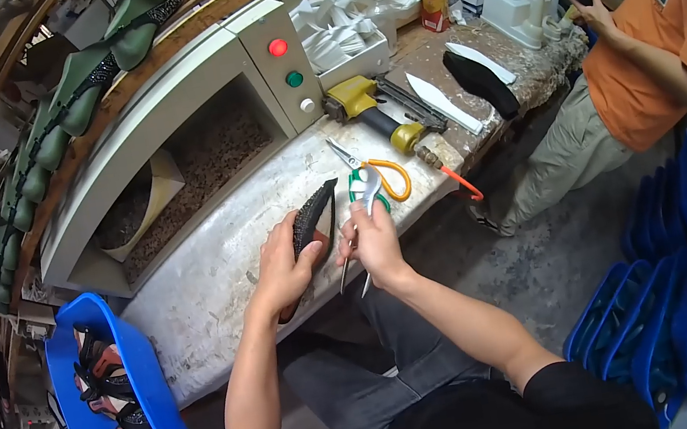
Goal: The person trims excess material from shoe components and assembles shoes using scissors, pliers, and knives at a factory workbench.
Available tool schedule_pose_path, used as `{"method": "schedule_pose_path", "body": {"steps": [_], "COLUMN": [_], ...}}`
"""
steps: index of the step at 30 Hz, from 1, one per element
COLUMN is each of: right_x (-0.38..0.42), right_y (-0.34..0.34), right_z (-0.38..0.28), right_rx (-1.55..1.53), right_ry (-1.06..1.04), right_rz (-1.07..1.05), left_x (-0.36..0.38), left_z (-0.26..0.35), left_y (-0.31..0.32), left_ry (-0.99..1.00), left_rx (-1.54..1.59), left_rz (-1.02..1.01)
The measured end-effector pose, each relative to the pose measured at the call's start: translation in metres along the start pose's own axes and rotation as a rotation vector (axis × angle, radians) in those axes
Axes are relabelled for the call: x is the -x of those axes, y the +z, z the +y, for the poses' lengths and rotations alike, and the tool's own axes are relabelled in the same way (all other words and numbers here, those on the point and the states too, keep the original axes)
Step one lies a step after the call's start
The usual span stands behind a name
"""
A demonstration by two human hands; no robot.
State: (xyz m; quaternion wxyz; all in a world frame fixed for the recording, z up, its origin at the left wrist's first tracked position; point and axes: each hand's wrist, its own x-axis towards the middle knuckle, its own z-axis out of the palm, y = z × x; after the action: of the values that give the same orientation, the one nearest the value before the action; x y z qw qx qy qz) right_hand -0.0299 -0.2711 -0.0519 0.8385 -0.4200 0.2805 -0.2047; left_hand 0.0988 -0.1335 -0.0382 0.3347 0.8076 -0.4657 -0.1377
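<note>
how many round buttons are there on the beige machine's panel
3: the red button on top, the green button below it, and the white button at the bottom.

A pale cabinet (165, 108) stands along the far side of the surface (208, 326), its control panel carrying a red button (278, 47), a green button (294, 79) and a white button (307, 105). Near the panel lies a yellow-and-black power tool (356, 96). Beyond it are a carton of white pieces (346, 34) and a bottle of amber liquid (434, 4). Upper left: green shoe forms (74, 100) in a row. Right: a person in an orange top (649, 72), standing near stacked blue bins (656, 304).
</note>
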Motion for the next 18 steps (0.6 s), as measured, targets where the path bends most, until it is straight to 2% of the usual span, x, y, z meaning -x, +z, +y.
{"method": "schedule_pose_path", "body": {"steps": [5, 9, 10, 11, 12, 13, 14, 16, 18], "right_x": [-0.005, -0.006, -0.014, -0.025, -0.024, -0.023, -0.025, -0.036, -0.058], "right_y": [0.011, -0.022, -0.038, -0.049, -0.044, -0.037, -0.027, -0.015, -0.022], "right_z": [-0.006, -0.023, -0.013, -0.006, -0.009, -0.015, -0.026, -0.005, 0.015], "right_rx": [0.176, 0.223, 0.395, 0.566, 0.751, 0.879, 1.014, 1.259, 1.28], "right_ry": [0.051, 0.036, -0.05, -0.161, -0.367, -0.413, -0.468, -0.628, -0.731], "right_rz": [-0.139, -0.015, -0.072, -0.132, -0.118, -0.161, -0.192, -0.061, -0.124], "left_x": [-0.006, 0.004, 0.008, 0.011, 0.019, 0.029, 0.037, 0.072, 0.11], "left_z": [0.0, 0.007, -0.013, -0.001, 0.014, 0.02, 0.007, 0.006, 0.017], "left_y": [-0.004, -0.015, -0.006, -0.016, -0.023, -0.026, -0.021, -0.024, -0.029], "left_ry": [-0.026, -0.077, 0.03, 0.008, -0.05, -0.088, 0.088, -0.036, -0.189], "left_rx": [0.072, -0.016, -0.019, 0.178, 0.19, 0.196, 0.287, 0.319, 0.59], "left_rz": [0.064, -0.104, 0.032, -0.028, -0.02, 0.005, 0.112, 0.213, 0.242]}}
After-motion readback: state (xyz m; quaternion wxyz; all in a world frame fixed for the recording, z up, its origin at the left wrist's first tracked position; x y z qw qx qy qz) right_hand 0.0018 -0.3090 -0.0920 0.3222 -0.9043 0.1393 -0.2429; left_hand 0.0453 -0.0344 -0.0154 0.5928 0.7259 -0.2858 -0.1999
